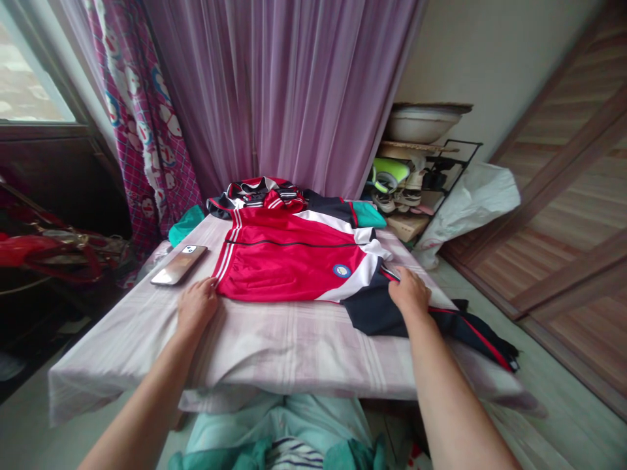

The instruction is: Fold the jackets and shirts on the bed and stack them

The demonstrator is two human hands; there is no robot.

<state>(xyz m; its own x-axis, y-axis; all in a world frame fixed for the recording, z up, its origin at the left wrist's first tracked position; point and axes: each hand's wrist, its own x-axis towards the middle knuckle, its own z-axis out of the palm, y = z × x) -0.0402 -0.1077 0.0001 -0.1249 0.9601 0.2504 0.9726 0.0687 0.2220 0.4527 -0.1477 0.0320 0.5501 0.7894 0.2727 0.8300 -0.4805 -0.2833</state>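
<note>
A red, white and navy zip-up track jacket (294, 261) lies flat on the table, its striped hem to the left and its collar end to the right. A round blue badge (341, 270) sits on its chest. My left hand (198, 301) is closed at the near corner of the hem, fingertips partly hidden. With my right hand (410, 290) I grip the jacket near the shoulder and collar. The near navy sleeve (377, 307) runs under my right wrist, and its cuff end reaches the table's right edge.
A smartphone (180, 264) lies left of the hem. Behind the jacket is a bunched red and navy garment (264, 194). The table wears a pale checked cloth (274, 352). Purple curtains (294, 98) hang behind it. A shoe rack (441, 176) and white plastic bag (473, 202) stand right.
</note>
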